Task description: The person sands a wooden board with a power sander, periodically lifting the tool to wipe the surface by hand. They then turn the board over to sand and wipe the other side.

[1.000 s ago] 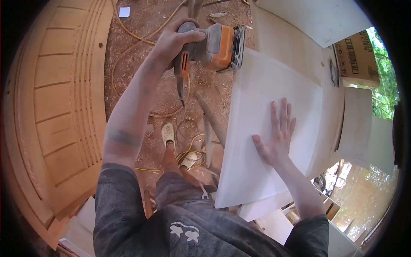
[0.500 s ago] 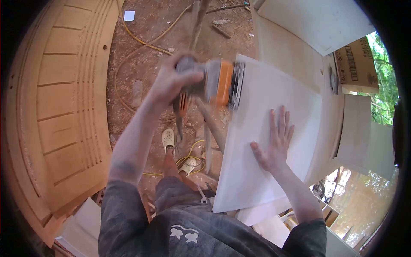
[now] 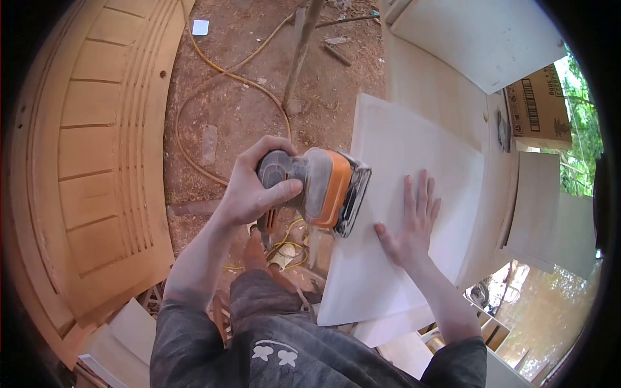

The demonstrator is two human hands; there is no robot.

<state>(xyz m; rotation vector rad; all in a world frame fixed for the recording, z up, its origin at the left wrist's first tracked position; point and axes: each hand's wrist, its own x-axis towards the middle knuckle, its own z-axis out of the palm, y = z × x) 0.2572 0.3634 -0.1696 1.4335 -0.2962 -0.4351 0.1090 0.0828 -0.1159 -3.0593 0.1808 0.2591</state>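
Note:
My left hand is wrapped round the dark grip of an orange and grey power sander. The sander is turned on its side, its pad at the left edge of a white panel. On the panel's face, right of the sander, my right hand lies flat with its fingers spread and holds nothing. The panel rests on a larger pale board surface.
A carved wooden door stands along the left. A yellow hose loops over the dusty floor. Near the top a pole slants down. A cardboard box and a pale panel are at the upper right.
My left hand has brought the sander down along the panel's left edge, towards my body. My right hand stays flat on the panel in nearly the same spot.

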